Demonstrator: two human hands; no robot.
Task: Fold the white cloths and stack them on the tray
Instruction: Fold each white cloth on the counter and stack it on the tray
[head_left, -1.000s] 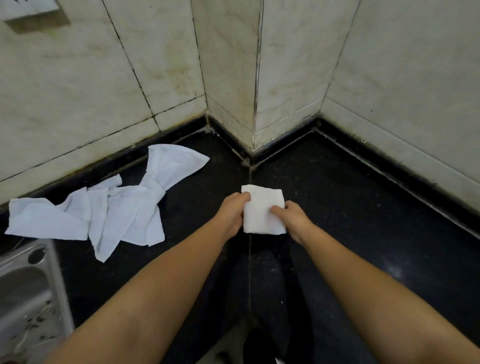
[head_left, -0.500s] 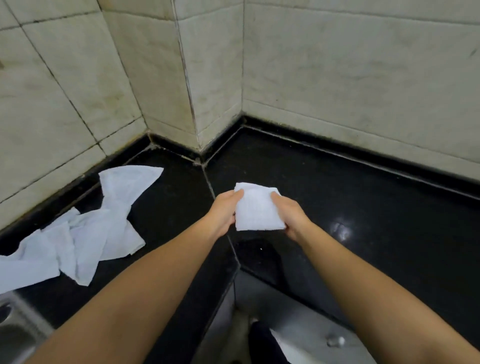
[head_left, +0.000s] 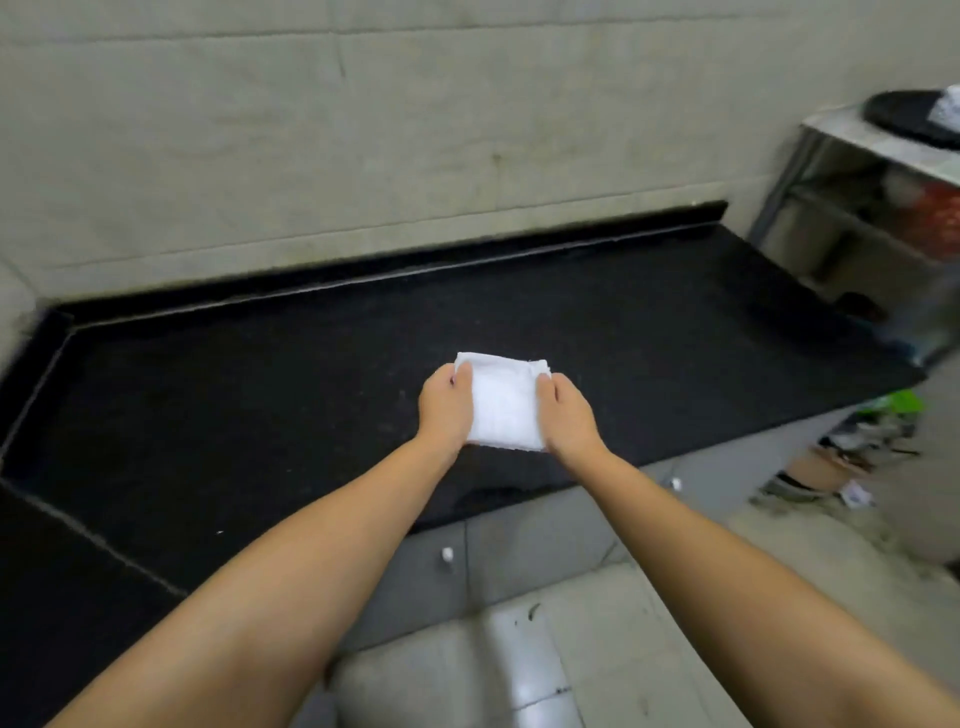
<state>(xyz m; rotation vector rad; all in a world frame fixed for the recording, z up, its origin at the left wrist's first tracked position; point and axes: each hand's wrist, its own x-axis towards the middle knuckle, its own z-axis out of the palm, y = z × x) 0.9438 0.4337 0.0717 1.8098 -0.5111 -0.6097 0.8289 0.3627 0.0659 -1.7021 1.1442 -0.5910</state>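
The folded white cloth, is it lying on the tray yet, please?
No, both hands, left hand and right hand, hold the folded white cloth over the black counter.

1. Black counter (head_left: 260, 415) is lying bare left, right and ahead of both hands; open passage all round.
2. Raised black lip (head_left: 389, 260) and tiled wall (head_left: 415, 130) are blocking the far side.
3. Metal shelf unit (head_left: 857, 218) is standing past the counter's right end (blurred), carrying a dark tray (head_left: 904, 117).
4. Clutter on floor (head_left: 841, 462) is crowding the lower right.
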